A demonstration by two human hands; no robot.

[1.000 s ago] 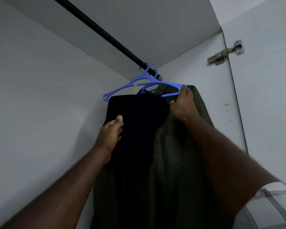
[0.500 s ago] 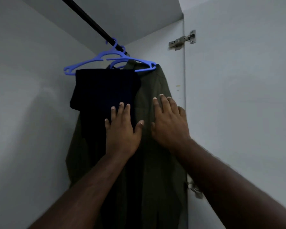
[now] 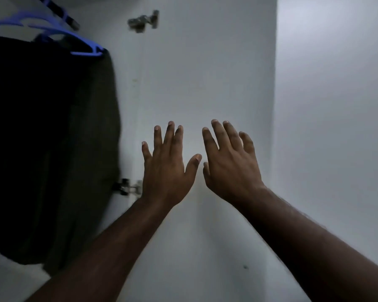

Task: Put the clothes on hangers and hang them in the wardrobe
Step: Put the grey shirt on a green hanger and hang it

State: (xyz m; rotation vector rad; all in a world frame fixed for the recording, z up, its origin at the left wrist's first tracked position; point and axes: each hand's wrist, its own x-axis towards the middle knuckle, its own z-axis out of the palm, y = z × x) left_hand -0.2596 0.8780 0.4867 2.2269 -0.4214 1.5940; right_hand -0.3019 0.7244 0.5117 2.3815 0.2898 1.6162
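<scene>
Both hands raised in front of the white wardrobe door panel (image 3: 205, 83), holding nothing. Left hand (image 3: 168, 168) with fingers straight and spread; right hand (image 3: 229, 162) likewise released, fingers fanned. Well apart to the left, dark olive-green and black clothes (image 3: 52, 149) hanging on blue plastic hangers (image 3: 52, 31), hooked over the black metal rail (image 3: 61, 13). Blurred silver metal hinge (image 3: 143, 20) above, another silver hinge (image 3: 128, 186) just beside the left wrist.

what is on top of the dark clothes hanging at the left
Blue hangers sit on top of the dark clothes, below a dark rail. Their hooks and whatever is behind the clothes cannot be seen.
</scene>
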